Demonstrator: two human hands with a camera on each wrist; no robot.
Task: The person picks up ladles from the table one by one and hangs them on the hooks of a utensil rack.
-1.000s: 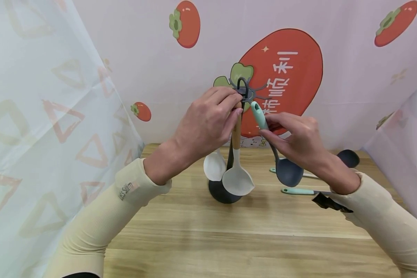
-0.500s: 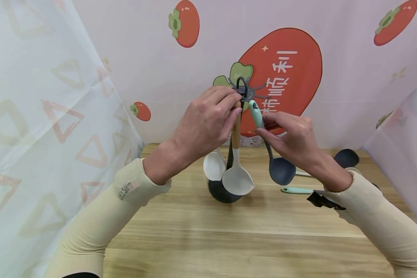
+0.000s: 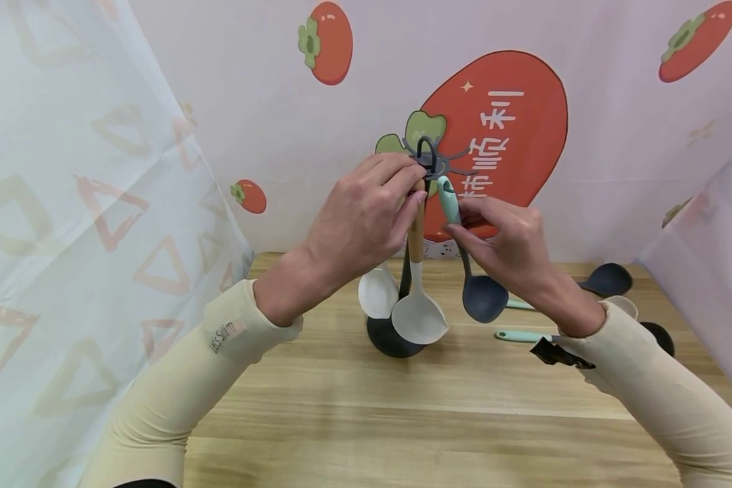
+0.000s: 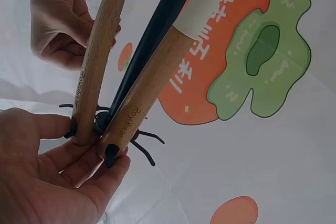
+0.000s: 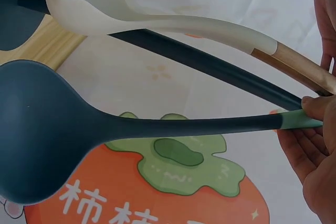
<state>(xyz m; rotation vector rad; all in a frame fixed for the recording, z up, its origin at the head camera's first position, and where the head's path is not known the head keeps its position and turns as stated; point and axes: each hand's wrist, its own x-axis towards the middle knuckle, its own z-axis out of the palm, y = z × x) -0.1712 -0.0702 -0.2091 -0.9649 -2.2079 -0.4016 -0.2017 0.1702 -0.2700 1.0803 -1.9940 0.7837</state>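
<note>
In the head view, my left hand [image 3: 362, 203] pinches the handle top of a white ladle with a wooden handle [image 3: 419, 318], which hangs on the dark utensil stand [image 3: 396, 339]. The left wrist view shows the thumb against one wooden handle [image 4: 94, 66] and fingertips at the end of a second wooden handle [image 4: 149, 85]. My right hand [image 3: 512, 237] pinches the mint-green handle of a dark blue ladle [image 3: 485, 298]; its bowl points down and its handle end is close to the stand's hooks [image 3: 460, 163]. Another white utensil [image 3: 378, 293] hangs behind.
To the right, several utensils lie on the wooden table [image 3: 366, 420], including one with a mint-green handle [image 3: 521, 336], a dark ladle [image 3: 608, 279] and another dark head [image 3: 657, 337], partly behind my right forearm. A persimmon-print cloth [image 3: 268, 88] stands behind.
My right hand has moved slightly left with the dark blue ladle, bringing it nearer the stand and more upright. The left hand has held its place.
</note>
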